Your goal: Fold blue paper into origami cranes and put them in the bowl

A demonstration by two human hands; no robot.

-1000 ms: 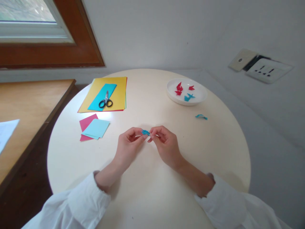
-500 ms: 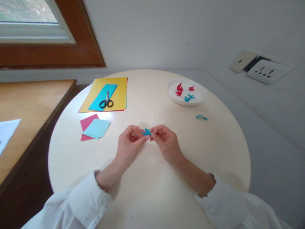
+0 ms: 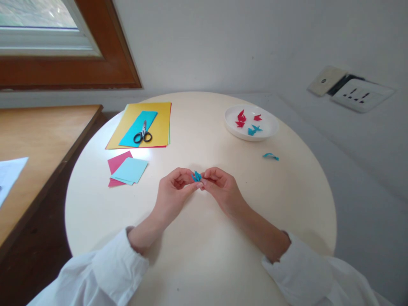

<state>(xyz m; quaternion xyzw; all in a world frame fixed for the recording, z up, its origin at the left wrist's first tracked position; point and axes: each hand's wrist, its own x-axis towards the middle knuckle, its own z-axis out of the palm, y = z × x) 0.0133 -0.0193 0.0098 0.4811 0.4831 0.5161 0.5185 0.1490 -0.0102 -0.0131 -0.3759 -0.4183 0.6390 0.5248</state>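
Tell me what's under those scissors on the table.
The scissors lie mostly on a blue paper strip, partly over the yellow sheet beneath it. A red edge peeks out below the yellow. The rest of what lies under that sheet is covered.

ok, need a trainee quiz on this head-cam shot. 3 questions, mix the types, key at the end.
1. Look at the white dish. True or false: every folded piece in it is red.
2. Fill in: the left hand and right hand hold a small folded paper coloured ____.
3. Where do the scissors lie? A) in the white dish; B) on the blue paper and yellow paper; C) in the right hand.

Key: 1 false (blue pieces lie there too); 2 blue; 3 B.
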